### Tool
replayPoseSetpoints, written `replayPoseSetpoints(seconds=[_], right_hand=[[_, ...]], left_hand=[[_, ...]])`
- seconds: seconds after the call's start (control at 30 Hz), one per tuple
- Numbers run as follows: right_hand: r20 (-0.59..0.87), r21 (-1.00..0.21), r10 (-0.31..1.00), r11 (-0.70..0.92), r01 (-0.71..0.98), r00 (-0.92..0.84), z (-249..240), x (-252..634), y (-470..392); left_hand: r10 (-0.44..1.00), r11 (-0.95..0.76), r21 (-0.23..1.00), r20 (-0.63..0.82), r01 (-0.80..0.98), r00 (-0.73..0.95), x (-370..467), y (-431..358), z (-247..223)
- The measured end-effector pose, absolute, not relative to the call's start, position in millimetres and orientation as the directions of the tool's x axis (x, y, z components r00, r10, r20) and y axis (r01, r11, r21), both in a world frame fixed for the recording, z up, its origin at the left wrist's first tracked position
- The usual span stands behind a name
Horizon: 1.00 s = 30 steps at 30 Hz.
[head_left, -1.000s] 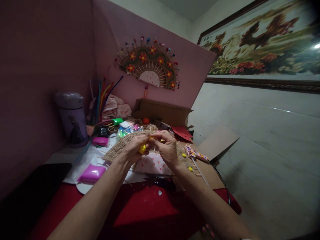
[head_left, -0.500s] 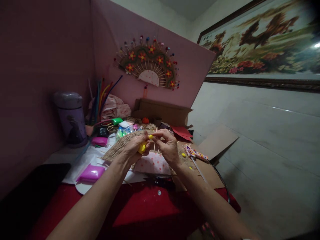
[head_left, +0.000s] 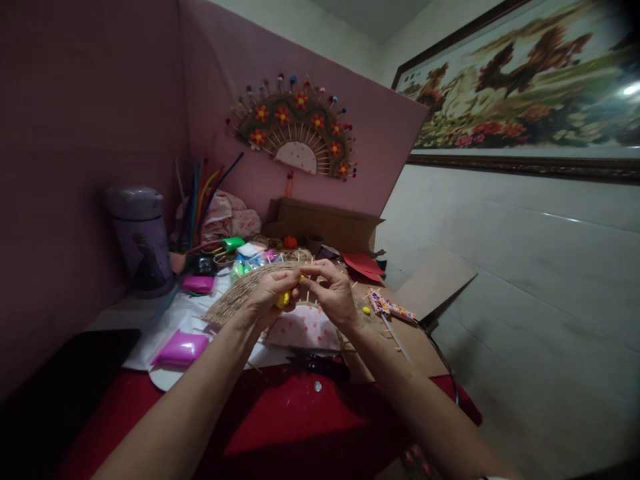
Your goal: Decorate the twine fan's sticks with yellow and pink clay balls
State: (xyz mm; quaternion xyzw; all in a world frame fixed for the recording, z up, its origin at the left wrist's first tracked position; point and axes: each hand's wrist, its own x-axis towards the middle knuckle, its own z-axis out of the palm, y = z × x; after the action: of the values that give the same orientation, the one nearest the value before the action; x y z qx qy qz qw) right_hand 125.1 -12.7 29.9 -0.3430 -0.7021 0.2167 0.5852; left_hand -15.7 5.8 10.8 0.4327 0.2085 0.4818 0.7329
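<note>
My left hand (head_left: 274, 293) is closed around a lump of yellow clay (head_left: 283, 299). My right hand (head_left: 334, 293) meets it at the fingertips, pinching a small yellow bit that is mostly hidden between the fingers of both hands. Below and behind the hands lies a fan-shaped piece wrapped in brown twine (head_left: 235, 291), with thin sticks and a white dotted half-round centre (head_left: 305, 328). A small yellow ball (head_left: 367, 311) rests on its right part.
Pink clay packets (head_left: 181, 349) lie at left beside a purple tumbler (head_left: 141, 240). A glue gun (head_left: 390, 305) is at right on cardboard (head_left: 425, 347). Dark scissors (head_left: 320, 365) sit at the front. A finished fan (head_left: 300, 127) hangs behind.
The fingertips of both hands have come closer together, and the small yellow bit between them is now mostly covered. The view has shifted slightly.
</note>
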Motion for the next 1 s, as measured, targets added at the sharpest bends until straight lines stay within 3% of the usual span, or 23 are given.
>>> replayPoseSetpoints(seconds=[0.2,1.0], right_hand=[[0.727,-0.656,0.683,0.723,0.217,-0.075,26.2,127.7,-9.1],[0.689,-0.676,0.709,0.703,0.222,-0.15,29.0,131.4,-5.7]], left_hand=[[0.885,0.179,0.842,0.088,-0.509,0.457,-14.7,3.6,12.4],[0.904,0.128,0.86,0.103,-0.493,0.414,-15.9,5.6,8.5]])
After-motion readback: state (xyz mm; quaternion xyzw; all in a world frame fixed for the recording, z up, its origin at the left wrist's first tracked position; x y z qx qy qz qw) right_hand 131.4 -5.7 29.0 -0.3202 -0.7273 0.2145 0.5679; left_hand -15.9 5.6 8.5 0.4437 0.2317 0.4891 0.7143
